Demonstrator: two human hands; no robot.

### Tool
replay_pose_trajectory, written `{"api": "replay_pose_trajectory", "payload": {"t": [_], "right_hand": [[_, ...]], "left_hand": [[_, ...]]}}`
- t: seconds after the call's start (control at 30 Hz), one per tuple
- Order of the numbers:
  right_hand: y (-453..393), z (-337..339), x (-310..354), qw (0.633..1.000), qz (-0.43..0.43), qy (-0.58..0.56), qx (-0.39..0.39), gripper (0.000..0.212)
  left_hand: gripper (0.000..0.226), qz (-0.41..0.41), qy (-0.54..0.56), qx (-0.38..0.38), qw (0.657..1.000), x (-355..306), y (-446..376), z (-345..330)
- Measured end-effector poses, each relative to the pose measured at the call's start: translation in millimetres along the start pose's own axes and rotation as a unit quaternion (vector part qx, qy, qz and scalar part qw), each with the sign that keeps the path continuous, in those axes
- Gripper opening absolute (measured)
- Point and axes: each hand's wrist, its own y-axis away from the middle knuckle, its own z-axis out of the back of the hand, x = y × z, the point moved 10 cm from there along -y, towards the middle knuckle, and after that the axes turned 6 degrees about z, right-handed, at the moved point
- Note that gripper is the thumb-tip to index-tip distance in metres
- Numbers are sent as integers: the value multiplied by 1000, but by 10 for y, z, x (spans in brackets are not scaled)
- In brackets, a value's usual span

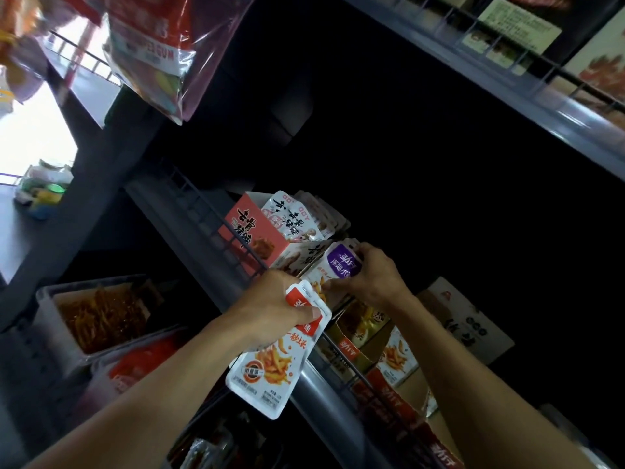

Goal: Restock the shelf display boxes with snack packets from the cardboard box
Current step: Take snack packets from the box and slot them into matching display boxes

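My left hand (277,306) grips a white and red snack packet (270,363) by its top, and the packet hangs down in front of the shelf rail. My right hand (372,275) pinches a purple and white packet (338,265) at the mouth of a display box (304,257) on the middle shelf. Left of that stands a pink display box (252,231) filled with white packets (297,218). A yellow display box (358,336) and a red and white one (399,363) sit to the right along the shelf. The cardboard box is out of view.
The grey shelf rail (216,265) with its wire fence runs diagonally under my hands. Below left a tray of orange snacks (101,316) sits on a lower shelf. Hanging bags (152,52) are at the top left. Another shelf (507,69) crosses the top right.
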Motion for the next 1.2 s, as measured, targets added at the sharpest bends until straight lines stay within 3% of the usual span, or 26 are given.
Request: {"api": "replay_pose_trajectory", "payload": {"t": [0.2, 0.37, 0.63, 0.8, 0.9, 1.0, 1.1, 1.2], "right_hand": [[-8, 167, 10, 996, 3, 21, -83, 67], [-7, 145, -51, 998, -9, -1, -70, 78], [14, 118, -161, 998, -18, -9, -57, 76], [59, 285, -177, 996, 0, -30, -90, 74], [129, 413, -211, 993, -4, -29, -114, 65], [351, 502, -121, 984, -18, -113, -134, 43], [716, 495, 164, 972, -9, -220, -77, 30], [1125, 211, 356, 949, -25, -298, 101, 52]], "left_hand": [[7, 0, -6, 3, 1000, 7, -19, 26], [7, 3, -1, 4, 1000, 14, -12, 4], [6, 0, 12, 1, 1000, -6, 5, -1], [6, -10, 50, -20, 998, -86, 52, 38], [4, -7, 90, -52, 995, -158, 114, 73], [8, 10, 161, -85, 983, -198, 204, 58], [8, 35, 262, -114, 958, -190, 292, 7], [8, 45, 345, -122, 930, -205, 393, -104]]}}
